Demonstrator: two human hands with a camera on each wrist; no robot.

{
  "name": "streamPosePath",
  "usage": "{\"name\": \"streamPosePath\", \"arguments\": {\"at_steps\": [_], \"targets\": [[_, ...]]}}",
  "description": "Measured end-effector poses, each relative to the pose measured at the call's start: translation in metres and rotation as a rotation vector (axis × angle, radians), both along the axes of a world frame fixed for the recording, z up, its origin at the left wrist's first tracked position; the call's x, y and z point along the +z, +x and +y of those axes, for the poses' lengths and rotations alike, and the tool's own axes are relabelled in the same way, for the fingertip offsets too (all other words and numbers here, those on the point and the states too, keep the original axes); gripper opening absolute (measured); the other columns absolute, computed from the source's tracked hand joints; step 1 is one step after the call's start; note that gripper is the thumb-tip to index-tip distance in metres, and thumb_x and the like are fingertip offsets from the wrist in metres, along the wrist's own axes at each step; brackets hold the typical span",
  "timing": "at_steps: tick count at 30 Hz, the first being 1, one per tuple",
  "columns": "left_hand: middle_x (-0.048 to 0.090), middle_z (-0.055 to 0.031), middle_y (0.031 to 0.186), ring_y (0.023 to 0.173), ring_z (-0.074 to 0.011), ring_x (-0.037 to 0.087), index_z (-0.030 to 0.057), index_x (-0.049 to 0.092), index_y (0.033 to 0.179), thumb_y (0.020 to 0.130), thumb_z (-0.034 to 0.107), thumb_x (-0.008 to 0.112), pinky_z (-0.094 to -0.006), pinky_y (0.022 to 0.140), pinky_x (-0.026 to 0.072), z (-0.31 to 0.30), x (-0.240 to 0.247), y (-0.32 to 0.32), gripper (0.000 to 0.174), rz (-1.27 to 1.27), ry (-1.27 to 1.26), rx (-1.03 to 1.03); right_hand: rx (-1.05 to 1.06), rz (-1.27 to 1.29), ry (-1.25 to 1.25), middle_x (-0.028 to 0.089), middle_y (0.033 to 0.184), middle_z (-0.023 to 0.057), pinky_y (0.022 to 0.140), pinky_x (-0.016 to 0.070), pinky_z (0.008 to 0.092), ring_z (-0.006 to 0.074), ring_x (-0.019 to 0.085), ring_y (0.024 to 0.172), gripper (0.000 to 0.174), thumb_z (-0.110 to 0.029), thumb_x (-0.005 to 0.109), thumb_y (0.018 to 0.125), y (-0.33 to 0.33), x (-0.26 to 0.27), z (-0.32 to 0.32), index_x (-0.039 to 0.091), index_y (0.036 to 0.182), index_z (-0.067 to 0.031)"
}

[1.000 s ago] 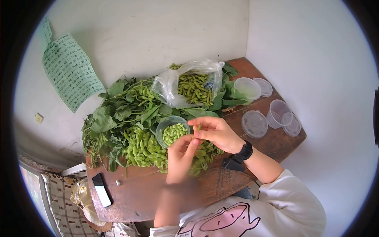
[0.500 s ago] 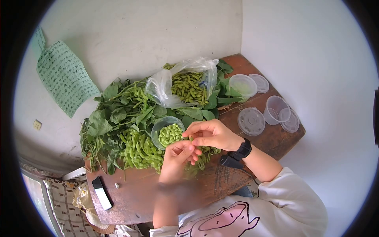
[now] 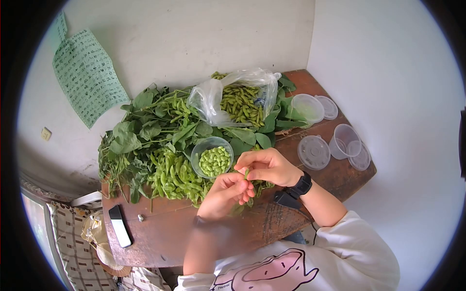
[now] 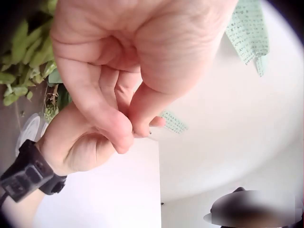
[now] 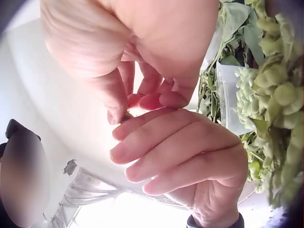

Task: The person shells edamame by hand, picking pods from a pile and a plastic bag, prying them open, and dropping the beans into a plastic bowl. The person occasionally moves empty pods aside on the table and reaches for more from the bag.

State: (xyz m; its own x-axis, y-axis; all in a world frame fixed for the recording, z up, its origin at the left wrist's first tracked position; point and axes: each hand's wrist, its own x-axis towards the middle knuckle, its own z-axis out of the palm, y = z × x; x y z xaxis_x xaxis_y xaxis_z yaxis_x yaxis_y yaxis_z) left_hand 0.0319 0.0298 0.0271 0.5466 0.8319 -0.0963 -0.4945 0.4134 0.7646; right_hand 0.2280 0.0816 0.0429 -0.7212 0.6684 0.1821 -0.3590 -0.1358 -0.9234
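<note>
Both hands meet just right of a clear plastic tub (image 3: 195, 157) holding shelled green soybeans (image 3: 214, 161). A small green soybean pod (image 3: 246, 172) shows between the fingertips. My right hand (image 3: 270, 168) pinches it from above with thumb and forefinger. My left hand (image 3: 224, 195) grips it from below, its thumb and forefinger pressed together in the left wrist view. Most of the pod is hidden by fingers in both wrist views. Left of the hands lies a heap of unshelled soybean pods (image 3: 175, 180).
Leafy soybean stalks (image 3: 138, 128) spread across the back of the wooden table (image 3: 160, 233). A clear plastic bag (image 3: 208, 99) of pods lies behind the tub. At right are plastic containers (image 3: 343, 140) and lids (image 3: 313, 152). A phone (image 3: 119, 227) lies at the front left.
The hands stay together at the pod and have shifted slightly away from the tub, uncovering more of it. The head view has swayed a little.
</note>
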Motion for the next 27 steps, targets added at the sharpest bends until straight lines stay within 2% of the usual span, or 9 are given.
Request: {"name": "streamPosePath", "arguments": {"at_steps": [1, 3, 9, 12, 14, 15, 17, 20, 27], "targets": [[0.067, -0.0062, 0.08, 0.064, -0.0089, 0.061, 0.0029, 0.065, 0.092, 0.091, 0.022, 0.068, -0.0189, 0.057, 0.0477, -0.001, 0.001, 0.0, 0.02, -0.01, -0.019, -0.01, 0.001, -0.002, -0.001, 0.061, 0.106, 0.0038, 0.085, 0.0481, 0.0248, 0.0099, 0.058, 0.097, 0.024, -0.001, 0.062, 0.09, 0.0, 0.001, 0.0, 0.064, 0.114, 0.0028], [0.067, -0.0058, 0.08, 0.064, -0.0083, 0.06, 0.0028, 0.065, 0.092, 0.09, 0.023, 0.068, -0.0179, 0.056, 0.0474, 0.0, 0.001, 0.0, 0.02, -0.021, -0.041, -0.02, -0.065, -0.019, 0.201, 0.06, 0.102, 0.0022, 0.083, 0.048, 0.0235, 0.0085, 0.057, 0.093, 0.03, 0.0, 0.062, 0.09, -0.001, 0.002, 0.001, 0.062, 0.12, 0.0025], [0.067, -0.0057, 0.082, 0.063, -0.0069, 0.06, 0.0027, 0.065, 0.092, 0.09, 0.02, 0.069, -0.0149, 0.055, 0.0458, 0.003, -0.003, -0.002, 0.018, -0.019, -0.094, 0.01, -0.11, -0.076, 0.328, 0.058, 0.096, 0.0008, 0.081, 0.0474, 0.0238, 0.0083, 0.056, 0.088, 0.039, 0.002, 0.063, 0.089, -0.001, -0.002, 0.003, 0.059, 0.127, 0.0007], [0.068, -0.006, 0.082, 0.064, -0.0068, 0.06, 0.003, 0.066, 0.092, 0.09, 0.018, 0.069, -0.0164, 0.055, 0.0466, 0.003, -0.003, 0.0, 0.015, 0.007, -0.027, 0.064, -0.159, 0.028, 0.189, 0.056, 0.094, 0.0007, 0.08, 0.0469, 0.024, 0.0081, 0.054, 0.087, 0.049, 0.005, 0.064, 0.087, -0.006, -0.002, -0.002, 0.053, 0.134, -0.0012], [0.069, -0.0065, 0.081, 0.064, -0.0075, 0.061, 0.0018, 0.066, 0.093, 0.089, 0.015, 0.069, -0.0189, 0.057, 0.0476, 0.0, 0.002, 0.007, 0.014, 0.149, 0.09, 0.234, -0.203, 0.069, 0.196, 0.055, 0.093, 0.0005, 0.08, 0.0467, 0.0239, 0.0079, 0.054, 0.087, 0.056, 0.006, 0.065, 0.086, -0.008, -0.009, 0.0, 0.049, 0.138, -0.0023], [0.069, -0.0065, 0.081, 0.064, -0.0075, 0.061, 0.0018, 0.066, 0.093, 0.089, 0.015, 0.069, -0.0189, 0.057, 0.0476, -0.001, 0.005, 0.01, 0.014, 0.148, 0.091, 0.235, -0.248, 0.112, 0.202, 0.054, 0.092, 0.0003, 0.08, 0.0465, 0.0239, 0.0078, 0.053, 0.087, 0.062, 0.007, 0.066, 0.084, -0.008, -0.011, 0.002, 0.045, 0.142, -0.0033], [0.07, -0.007, 0.081, 0.066, -0.0091, 0.062, 0.0011, 0.066, 0.099, 0.089, 0.011, 0.069, -0.021, 0.058, 0.0485, -0.001, 0.009, 0.014, 0.015, 0.25, 0.189, 0.381, -0.273, 0.105, 0.207, 0.053, 0.092, 0.0, 0.08, 0.0462, 0.0237, 0.0076, 0.052, 0.087, 0.065, 0.007, 0.066, 0.084, -0.009, -0.009, 0.002, 0.042, 0.144, -0.0039], [0.071, -0.0068, 0.083, 0.069, -0.0103, 0.063, 0.0019, 0.064, 0.106, 0.088, 0.008, 0.07, -0.0215, 0.059, 0.049, -0.002, 0.007, 0.017, 0.02, 0.266, 0.233, 0.458, -0.294, 0.086, 0.2, 0.053, 0.091, -0.0002, 0.081, 0.0458, 0.0236, 0.0075, 0.052, 0.088, 0.069, 0.007, 0.066, 0.084, -0.008, -0.008, 0.003, 0.038, 0.146, -0.0047], [0.07, -0.0061, 0.087, 0.07, -0.0103, 0.063, 0.0037, 0.06, 0.109, 0.088, 0.006, 0.069, -0.0223, 0.058, 0.0494, 0.001, 0.008, 0.015, 0.023, 0.264, 0.19, 0.425, -0.25, 0.137, 0.081, 0.054, 0.092, 0.0014, 0.083, 0.0453, 0.025, 0.0082, 0.052, 0.088, 0.072, 0.007, 0.066, 0.084, -0.012, -0.007, -0.002, 0.035, 0.148, -0.0051]]}}
